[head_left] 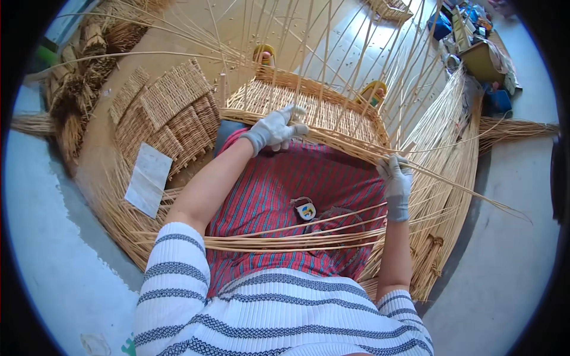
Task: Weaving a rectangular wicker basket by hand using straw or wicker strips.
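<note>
A half-woven wicker basket with long upright stakes lies across the top of a red striped cloth over my lap. My gloved left hand has its fingers curled over the basket's near edge, left of its middle. At the near right corner, my gloved right hand grips the woven edge and the pale strands that run off to the right. Loose canes lie across the cloth, by a small white tape measure.
Woven panels and a white sheet lie left. Bundles of dark straw and pale cane flank me. Yellow slippers show beyond the basket. Behind are another basket and a cluttered olive box.
</note>
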Available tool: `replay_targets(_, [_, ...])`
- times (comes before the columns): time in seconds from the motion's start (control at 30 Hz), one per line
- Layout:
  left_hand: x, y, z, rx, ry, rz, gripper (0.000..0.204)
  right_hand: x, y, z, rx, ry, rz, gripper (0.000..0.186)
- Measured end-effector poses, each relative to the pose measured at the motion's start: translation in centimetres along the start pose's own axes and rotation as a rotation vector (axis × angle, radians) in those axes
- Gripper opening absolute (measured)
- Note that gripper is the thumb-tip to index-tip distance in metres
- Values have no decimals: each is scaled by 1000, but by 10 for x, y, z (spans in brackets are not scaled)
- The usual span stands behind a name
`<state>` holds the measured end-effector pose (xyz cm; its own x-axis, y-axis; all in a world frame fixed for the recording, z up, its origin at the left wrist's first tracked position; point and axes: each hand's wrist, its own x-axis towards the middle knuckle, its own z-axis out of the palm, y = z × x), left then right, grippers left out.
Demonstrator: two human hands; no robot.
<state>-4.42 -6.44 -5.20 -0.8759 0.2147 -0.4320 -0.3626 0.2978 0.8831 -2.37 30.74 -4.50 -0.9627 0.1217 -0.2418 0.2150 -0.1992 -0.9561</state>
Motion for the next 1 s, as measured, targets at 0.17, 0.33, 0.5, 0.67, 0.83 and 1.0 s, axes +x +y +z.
replay_targets(0.17, [9,-26,22,-169,235,53,14,26,-45,79,-380,21,-662,11])
replay_targets(0.33, [21,-29,45,-188,387,4,29,96,-86,264,-815,-183,-1147,54])
replay_targets(0.5, [9,-22,27,-251,336,-58,28,98,-39,253,-249,-359,-598,81])
replay_targets(0.67, [19,-12,30,-437,267,-1,15,18,53,96,228,70,-489,23])
replay_targets(0.83, [24,-2,41,-454,442,-85,29,3,38,118,354,236,-225,22])
replay_targets(1.0, [27,4,47,-415,394,-112,22,11,30,73,336,30,-58,11])
